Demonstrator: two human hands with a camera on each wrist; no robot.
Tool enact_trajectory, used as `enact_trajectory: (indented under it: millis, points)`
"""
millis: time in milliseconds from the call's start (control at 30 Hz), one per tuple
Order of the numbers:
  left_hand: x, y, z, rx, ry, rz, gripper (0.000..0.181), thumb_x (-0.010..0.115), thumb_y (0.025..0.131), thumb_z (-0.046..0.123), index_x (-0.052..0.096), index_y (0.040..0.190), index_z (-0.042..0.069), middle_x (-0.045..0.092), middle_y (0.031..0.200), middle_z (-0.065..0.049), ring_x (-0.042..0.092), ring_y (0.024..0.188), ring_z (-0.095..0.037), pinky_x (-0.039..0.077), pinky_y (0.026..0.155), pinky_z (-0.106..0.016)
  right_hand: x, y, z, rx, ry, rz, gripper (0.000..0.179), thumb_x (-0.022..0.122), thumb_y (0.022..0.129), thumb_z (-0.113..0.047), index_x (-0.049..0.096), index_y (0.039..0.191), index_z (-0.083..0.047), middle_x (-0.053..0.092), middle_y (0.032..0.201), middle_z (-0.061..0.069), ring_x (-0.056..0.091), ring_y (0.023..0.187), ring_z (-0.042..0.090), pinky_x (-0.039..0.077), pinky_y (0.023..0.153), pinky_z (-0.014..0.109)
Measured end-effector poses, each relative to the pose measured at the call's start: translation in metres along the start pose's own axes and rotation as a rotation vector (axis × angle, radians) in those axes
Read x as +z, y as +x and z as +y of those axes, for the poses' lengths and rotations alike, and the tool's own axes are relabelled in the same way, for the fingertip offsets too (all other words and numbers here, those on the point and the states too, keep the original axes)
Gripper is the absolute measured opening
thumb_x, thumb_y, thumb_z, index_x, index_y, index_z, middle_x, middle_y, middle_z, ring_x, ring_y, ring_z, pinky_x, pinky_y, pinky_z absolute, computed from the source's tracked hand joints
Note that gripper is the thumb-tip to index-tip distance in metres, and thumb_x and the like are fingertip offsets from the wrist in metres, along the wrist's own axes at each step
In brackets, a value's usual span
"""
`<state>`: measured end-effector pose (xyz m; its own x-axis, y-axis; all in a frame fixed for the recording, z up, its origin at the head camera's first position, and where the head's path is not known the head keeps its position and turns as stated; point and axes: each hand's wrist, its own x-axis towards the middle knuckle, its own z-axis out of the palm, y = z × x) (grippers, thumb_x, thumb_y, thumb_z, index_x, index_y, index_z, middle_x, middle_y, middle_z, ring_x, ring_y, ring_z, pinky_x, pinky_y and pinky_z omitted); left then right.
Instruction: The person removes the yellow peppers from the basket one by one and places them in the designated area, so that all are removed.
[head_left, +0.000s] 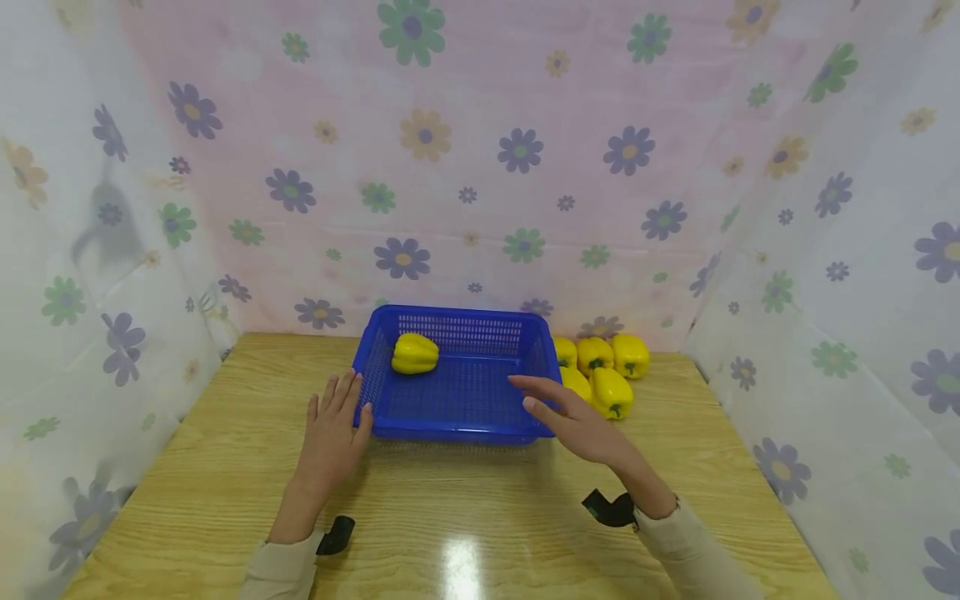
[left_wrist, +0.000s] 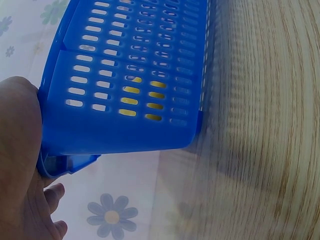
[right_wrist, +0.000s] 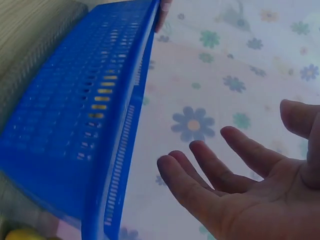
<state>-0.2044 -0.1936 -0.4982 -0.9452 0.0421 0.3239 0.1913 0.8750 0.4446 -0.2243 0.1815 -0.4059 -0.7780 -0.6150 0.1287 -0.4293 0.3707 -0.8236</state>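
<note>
A blue plastic basket (head_left: 457,433) with slotted walls stands on the table. One yellow bell pepper (head_left: 415,354) lies inside it at the left; in the left wrist view, yellow shows through the wall slots. My left hand (head_left: 330,442) rests against the basket's left rim with its fingers extended. Above the basket's front right corner hovers my right hand (head_left: 581,421). Its fingers are spread and loosely bent, and the right wrist view shows the palm (right_wrist: 260,210) holding nothing. Several more yellow bell peppers (head_left: 611,393) sit to the right of the basket, some partly hidden.
The wooden table (head_left: 420,508) extends in front of the basket and to both sides. Flower-patterned cloth (head_left: 465,167) encloses the back, left and right sides. A black wrist mount (head_left: 335,535) is on the left wrist, and another (head_left: 609,508) is on the right.
</note>
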Motion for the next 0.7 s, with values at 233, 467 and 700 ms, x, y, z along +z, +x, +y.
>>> enact_trajectory:
  millis: [233, 467, 700]
  points:
    - [0.0, 0.0, -0.001, 0.002, -0.001, 0.006, 0.059, 0.041, 0.11, 0.028, 0.03, 0.159, -0.001, 0.027, 0.165, -0.022, 0.017, 0.154, -0.046, 0.009, 0.119, -0.07, 0.008, 0.034, 0.0, -0.036, 0.006, -0.034, 0.047, 0.044, 0.111, -0.032, 0.046, 0.154, -0.013, 0.044, 0.158, 0.009, 0.041, 0.146, 0.032, 0.036, 0.116, 0.059]
    - [0.0, 0.0, -0.001, 0.003, -0.001, 0.01, 0.058, 0.042, 0.109, 0.027, 0.03, 0.158, -0.002, 0.028, 0.165, -0.023, 0.017, 0.153, -0.046, 0.01, 0.119, -0.071, 0.007, 0.078, 0.001, -0.128, 0.04, -0.046, 0.041, 0.048, 0.109, -0.02, 0.053, 0.148, -0.006, 0.054, 0.149, 0.014, 0.05, 0.139, 0.034, 0.041, 0.114, 0.053]
    - [-0.001, 0.0, 0.001, 0.0, -0.003, -0.004, 0.058, 0.041, 0.11, 0.028, 0.03, 0.158, -0.003, 0.027, 0.165, -0.023, 0.015, 0.154, -0.046, 0.009, 0.119, -0.071, 0.008, 0.118, 0.006, -0.099, 0.037, -0.055, 0.038, 0.054, 0.107, -0.019, 0.058, 0.143, -0.009, 0.059, 0.145, 0.012, 0.053, 0.136, 0.03, 0.046, 0.112, 0.045]
